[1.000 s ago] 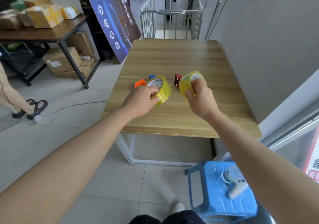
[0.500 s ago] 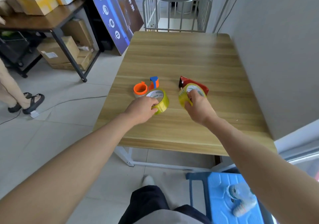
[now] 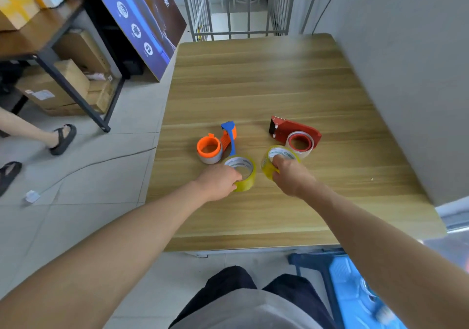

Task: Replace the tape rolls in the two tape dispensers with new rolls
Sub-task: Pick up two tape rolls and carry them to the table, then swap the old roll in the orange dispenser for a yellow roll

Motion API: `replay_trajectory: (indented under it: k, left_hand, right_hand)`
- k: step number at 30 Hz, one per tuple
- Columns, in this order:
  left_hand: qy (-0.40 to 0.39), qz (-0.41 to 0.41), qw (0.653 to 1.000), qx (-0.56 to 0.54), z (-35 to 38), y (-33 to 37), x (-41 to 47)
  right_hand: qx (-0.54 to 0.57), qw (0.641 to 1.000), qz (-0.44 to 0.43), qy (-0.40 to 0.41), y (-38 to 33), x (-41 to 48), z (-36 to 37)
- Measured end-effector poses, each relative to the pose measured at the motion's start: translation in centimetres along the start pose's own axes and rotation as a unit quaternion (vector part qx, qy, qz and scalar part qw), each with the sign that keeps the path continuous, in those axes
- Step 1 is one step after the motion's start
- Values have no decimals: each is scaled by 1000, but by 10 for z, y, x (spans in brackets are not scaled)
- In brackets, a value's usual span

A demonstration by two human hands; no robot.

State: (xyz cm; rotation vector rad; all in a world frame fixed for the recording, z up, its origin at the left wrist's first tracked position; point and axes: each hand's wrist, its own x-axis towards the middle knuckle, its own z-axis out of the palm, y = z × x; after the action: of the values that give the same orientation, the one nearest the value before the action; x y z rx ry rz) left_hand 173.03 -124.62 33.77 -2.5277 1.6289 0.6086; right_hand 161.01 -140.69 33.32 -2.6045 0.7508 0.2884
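Two new yellow rolls are held low over the middle of the worktop (image 3: pixel 253 80), just in front of the two dispensers. The left roll (image 3: pixel 247 185) is held by the left grip (image 3: pixel 218 181), whose fingers are curled over the near rim. The right roll (image 3: pixel 266 169) is pinched by the right grip (image 3: pixel 291 179), with one finger hooked into the hole, and it is tipped up on its edge. Whether either roll is touching the wood cannot be told. Each roll is likely light and hard, like a stiff ring, so it should not be squashed by a firm hold. The outside is smooth and may be slippery, so the best hold is thought to be a pinch on the wall, with a finger in the hole. The orange dispenser (image 3: pixel 204 146) is laid just behind the left roll, and the red dispenser (image 3: pixel 294 129) just behind the right one. An old roll (image 3: pixel 288 141), thin and nearly used up, is seen on the red one. Both dispensers are likely light plastic and could be slid by a push, so each should be held down while its roll is pulled off. Sharp teeth are to be expected at the cutting end. Most fingertips are hidden under the grips themselves. The loose tape ends cannot be found. What locks the old rolls on cannot be made out. A blue stool (image 3: pixel 355 290) is cut off at the lower right.
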Motion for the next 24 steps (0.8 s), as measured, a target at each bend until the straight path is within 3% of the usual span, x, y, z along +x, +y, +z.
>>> replay_trajectory:
  k: [7,18,22,24]
  left_hand:
    - [-66,58,992,86,25,2,26]
    - [-41,22,994,94,53,9,56]
    - [-44,14,999,7,49,5,53]
    - [-5,8,999,-31,42,1,49]
  right_hand:
    - [-66,995,25,-70,25,12,15]
    - [-146,985,26,-85,57,28,28]
    - [-82,994,24,-75,48,33,21]
    - [-20,999,14,-46,37,38,12]
